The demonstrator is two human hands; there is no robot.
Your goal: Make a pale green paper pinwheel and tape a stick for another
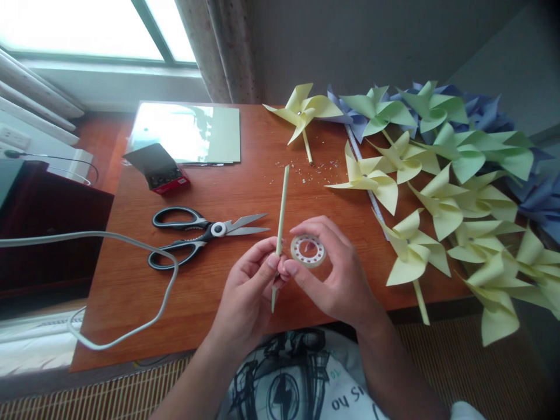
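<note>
My left hand (247,291) pinches a thin pale green paper stick (282,204) that stands nearly upright over the wooden table (131,291). Beside it, my right hand (336,274) is closed around a small roll of clear tape (308,251), thumb and fingers on its rim. The two hands touch at the fingertips, right where the stick and the tape roll meet. Black-handled scissors (201,233) lie shut just left of my hands.
Several yellow, green and blue paper pinwheels (437,175) cover the table's right side. A small open red box (164,172) and sheets of paper (192,131) lie at the back left. A grey cable (131,251) loops over the left edge. Tiny scraps (315,169) dot the middle.
</note>
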